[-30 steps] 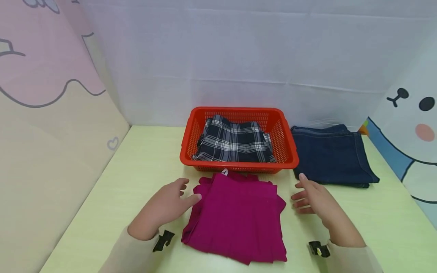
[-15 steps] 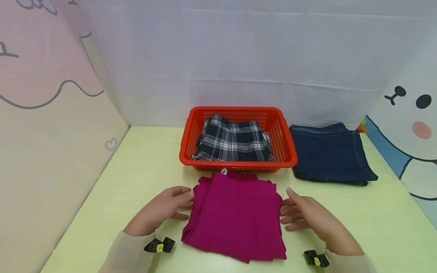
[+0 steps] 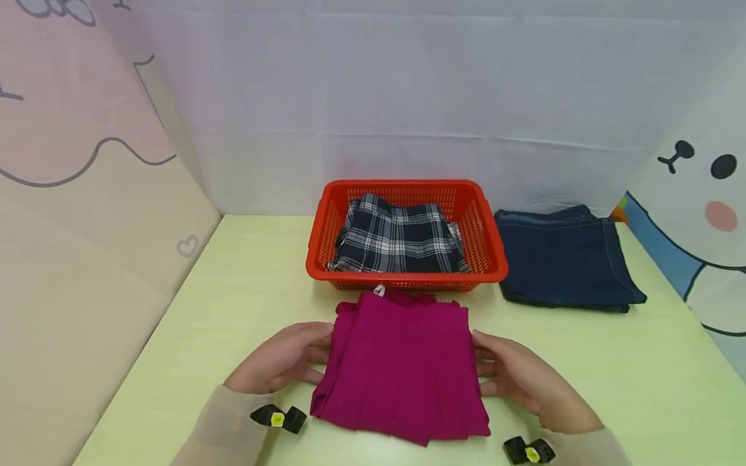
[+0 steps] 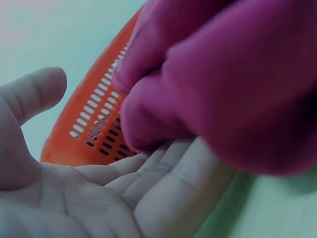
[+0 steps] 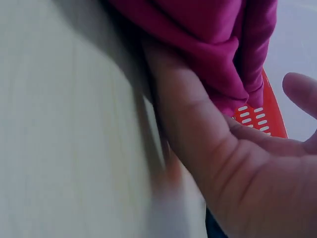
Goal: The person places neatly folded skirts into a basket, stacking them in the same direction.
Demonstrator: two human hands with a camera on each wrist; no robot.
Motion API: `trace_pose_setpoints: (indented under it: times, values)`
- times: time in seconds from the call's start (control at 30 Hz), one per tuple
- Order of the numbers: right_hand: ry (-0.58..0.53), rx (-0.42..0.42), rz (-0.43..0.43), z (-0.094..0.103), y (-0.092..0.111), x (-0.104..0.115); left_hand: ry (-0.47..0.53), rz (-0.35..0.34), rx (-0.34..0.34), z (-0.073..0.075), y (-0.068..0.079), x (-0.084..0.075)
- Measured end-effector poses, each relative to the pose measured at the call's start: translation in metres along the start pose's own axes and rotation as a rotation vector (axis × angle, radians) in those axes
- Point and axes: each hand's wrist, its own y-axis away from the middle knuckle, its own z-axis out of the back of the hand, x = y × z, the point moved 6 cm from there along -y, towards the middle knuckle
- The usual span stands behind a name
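Observation:
A folded magenta pleated skirt (image 3: pixel 408 369) lies flat on the table, a small white tag (image 3: pixel 379 290) at its far edge. At its left side is my left hand (image 3: pixel 285 359); in the left wrist view the straight fingers (image 4: pixel 168 193) reach beneath the folded cloth, with the thumb held apart and fingertips hidden. My right hand (image 3: pixel 515 375) is at the opposite side. The right wrist view shows its fingers (image 5: pixel 183 94) slipped under the skirt's edge, tips covered by the fabric and thumb standing away from it.
Just beyond the skirt stands a red plastic basket (image 3: pixel 408 277) holding folded black-and-white plaid cloth (image 3: pixel 402 239). Folded dark blue denim (image 3: pixel 565 262) lies to the right of the basket. A white sheet (image 3: pixel 402 77) hangs behind the pale table (image 3: pixel 233 278), with printed panels at both sides.
Both hands have moved inward to the skirt's sides, and their fingers have gone under its edges. The skirt, basket and denim stay in place.

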Motion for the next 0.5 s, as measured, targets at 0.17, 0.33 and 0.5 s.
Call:
trace_pose_setpoints:
  times: [0.17,0.33,0.5]
  values:
    - [-0.062,0.080,0.021,0.000,-0.003,-0.004,0.081,-0.020,0.022,-0.006,-0.004,-0.001]
    - [-0.128,0.136,0.027,-0.001,-0.008,-0.009,0.026,-0.016,-0.004,-0.004,-0.001,-0.002]
    - [-0.175,0.169,0.036,-0.002,-0.010,-0.012,-0.038,0.011,0.026,-0.001,0.002,0.000]
